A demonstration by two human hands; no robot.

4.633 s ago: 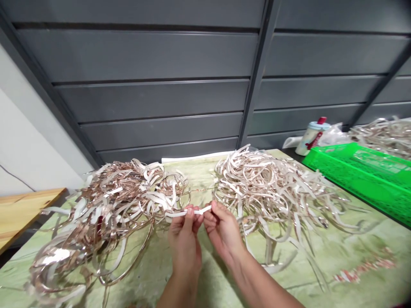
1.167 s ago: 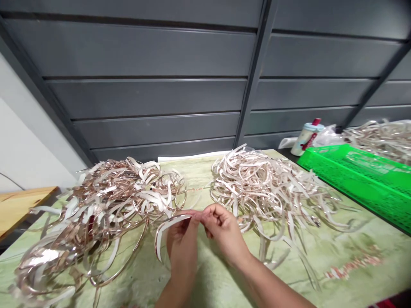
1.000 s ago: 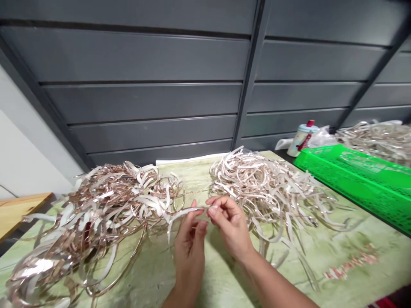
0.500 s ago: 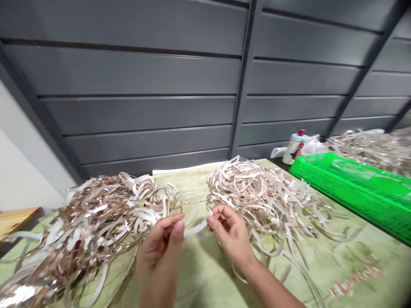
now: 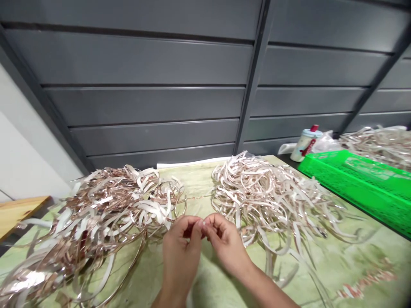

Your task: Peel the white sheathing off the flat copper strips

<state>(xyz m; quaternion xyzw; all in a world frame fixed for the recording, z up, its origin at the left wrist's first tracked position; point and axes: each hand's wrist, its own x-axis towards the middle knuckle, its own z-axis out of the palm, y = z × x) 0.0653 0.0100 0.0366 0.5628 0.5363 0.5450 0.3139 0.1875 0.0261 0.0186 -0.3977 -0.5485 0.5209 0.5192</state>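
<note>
My left hand (image 5: 183, 246) and my right hand (image 5: 224, 241) meet above the middle of the table, thumbs and forefingers pinched tip to tip. A tiny piece of a white strip (image 5: 204, 222) shows between the fingertips; my fingers hide the rest of it. Left of my hands spreads a heap of shiny rose-gold and white strips (image 5: 109, 205). Another tangled pile of pale strips (image 5: 257, 188) lies to the right, with loose ends trailing toward the front.
A green plastic basket (image 5: 353, 184) stands at the right edge. Behind it are a lidded cup (image 5: 305, 145) and more strips (image 5: 382, 143). Grey wall panels (image 5: 160, 102) rise behind the table (image 5: 221, 286). A wooden board (image 5: 19, 211) juts in at left.
My hands have come together from a short distance apart, and the white strip that spanned them is now mostly hidden. The view has shifted slightly.
</note>
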